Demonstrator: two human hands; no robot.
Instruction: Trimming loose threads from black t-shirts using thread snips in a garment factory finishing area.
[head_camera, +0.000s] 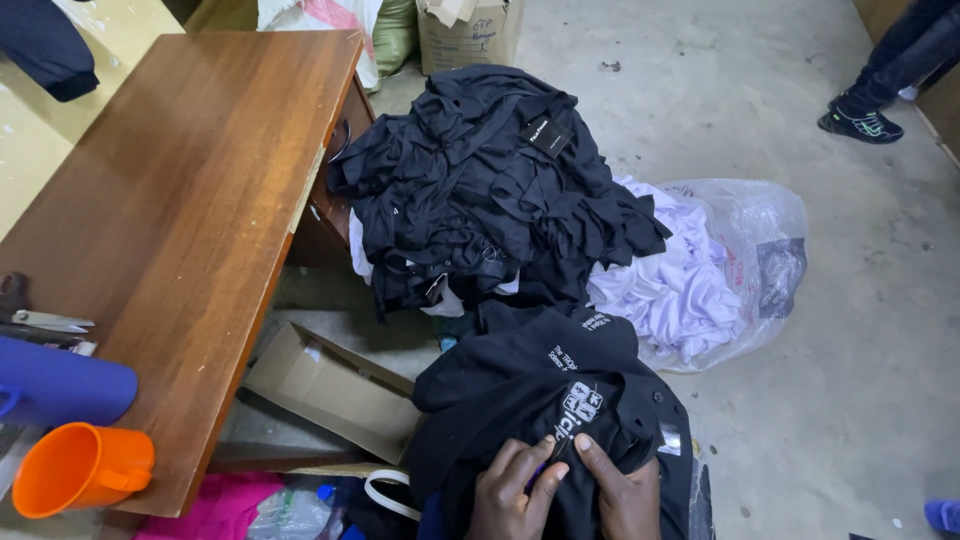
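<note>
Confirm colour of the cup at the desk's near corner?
Orange. The plastic cup with a handle stands on the wooden desk; head view shows it.
</note>
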